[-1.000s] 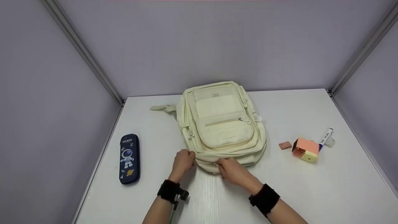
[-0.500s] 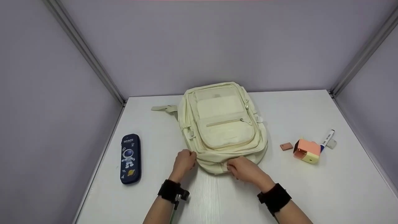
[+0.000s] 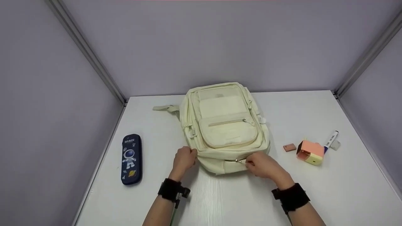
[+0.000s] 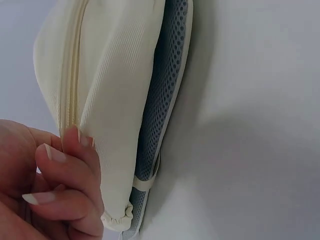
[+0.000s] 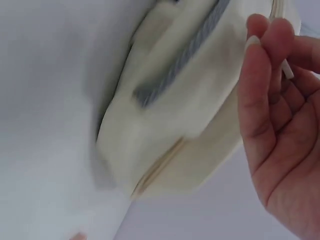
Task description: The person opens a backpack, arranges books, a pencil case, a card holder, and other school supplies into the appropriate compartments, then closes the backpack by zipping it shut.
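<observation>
A cream backpack (image 3: 226, 135) lies on the white table, its front pockets facing up. My left hand (image 3: 184, 159) pinches the bag's fabric beside the zipper at the near left corner; the left wrist view shows the zipper track (image 4: 72, 75) running up from the fingertips. With my right hand (image 3: 262, 164) I pinch a zipper pull (image 5: 287, 69) near the bag's near right side. The metal zipper slider (image 3: 237, 160) shows just left of those fingers. Grey mesh padding (image 4: 162, 95) is visible along the bag's underside in the left wrist view.
A navy astronaut pencil case (image 3: 132, 159) lies at the left. To the right are a small reddish-brown block (image 3: 289, 147), a pink and yellow pencil sharpener-like box (image 3: 311, 152), a marker (image 3: 331, 138) and a small pale piece (image 3: 335, 145). Grey panels enclose the table.
My right hand has slid rightward along the bag's near edge with the zipper pull. My left hand stays at the near left corner, and the bag has barely moved.
</observation>
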The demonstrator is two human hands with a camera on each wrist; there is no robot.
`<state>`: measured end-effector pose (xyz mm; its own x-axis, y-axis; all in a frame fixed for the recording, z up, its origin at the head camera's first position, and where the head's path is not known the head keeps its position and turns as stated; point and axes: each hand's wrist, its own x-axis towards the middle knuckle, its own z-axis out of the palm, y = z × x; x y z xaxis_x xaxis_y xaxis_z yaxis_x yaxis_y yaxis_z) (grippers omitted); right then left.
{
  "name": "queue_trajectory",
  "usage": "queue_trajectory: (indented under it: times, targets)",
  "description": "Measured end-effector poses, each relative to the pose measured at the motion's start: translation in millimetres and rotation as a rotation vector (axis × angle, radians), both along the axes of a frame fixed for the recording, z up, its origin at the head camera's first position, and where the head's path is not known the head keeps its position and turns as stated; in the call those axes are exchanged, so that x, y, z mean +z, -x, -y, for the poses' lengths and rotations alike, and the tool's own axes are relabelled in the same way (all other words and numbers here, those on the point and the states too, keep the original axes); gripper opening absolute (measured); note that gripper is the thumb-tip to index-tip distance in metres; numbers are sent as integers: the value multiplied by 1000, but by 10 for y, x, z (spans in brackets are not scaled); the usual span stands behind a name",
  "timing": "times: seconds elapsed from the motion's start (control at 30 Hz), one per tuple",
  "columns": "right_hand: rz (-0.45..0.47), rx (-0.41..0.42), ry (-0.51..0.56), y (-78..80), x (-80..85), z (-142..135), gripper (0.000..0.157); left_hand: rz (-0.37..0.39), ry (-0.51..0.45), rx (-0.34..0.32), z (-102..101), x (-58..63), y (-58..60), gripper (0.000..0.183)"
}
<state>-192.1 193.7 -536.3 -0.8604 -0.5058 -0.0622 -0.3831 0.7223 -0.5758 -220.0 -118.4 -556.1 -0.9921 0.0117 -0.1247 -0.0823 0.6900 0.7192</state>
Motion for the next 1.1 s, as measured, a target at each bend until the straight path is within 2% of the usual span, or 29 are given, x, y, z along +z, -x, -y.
queue_trajectory:
  times: [0.2, 0.33, 0.4, 0.43, 0.53, 0.6, 0.67, 0.77, 0.83, 0.9, 1.0, 1.1]
  targets:
    - [112, -74, 23, 33, -16, -313, 22, 14, 21, -5, 11, 13, 17, 41]
    - [98, -96, 6, 36, -58, -357, 23, 10, 98, -4, 6, 15, 2, 40]
    - [84, -100, 1, 31, -74, -335, 21, -45, 192, 11, -9, 21, -14, 38]
    - [77, -101, 3, 29, -83, -321, 19, -96, 244, 20, -23, 23, -22, 35]
    - [88, -113, 16, 14, -98, -269, 19, -329, 379, 15, -108, 41, -33, 21]
    - [102, -136, 18, 4, -108, -235, 22, -500, 400, -51, -213, 64, -36, 12]
    - [88, -158, 0, -4, -109, -202, 29, -629, 385, -183, -365, 99, -39, 10]
    - [15, -195, -48, -14, -108, -140, 31, -692, 368, -408, -626, 146, -74, 19]
    - [-44, -211, -75, -19, -100, -88, 27, -701, 415, -506, -792, 150, -98, 29]
    - [-83, -216, -90, -26, -88, -43, 23, -712, 502, -543, -936, 138, -109, 35]
    - [-104, -223, -113, -34, -79, -14, 22, -755, 598, -517, -1088, 102, -100, 24]
    - [-115, -255, -125, -37, -89, -57, 20, -787, 585, -473, -1157, 96, -85, 9]
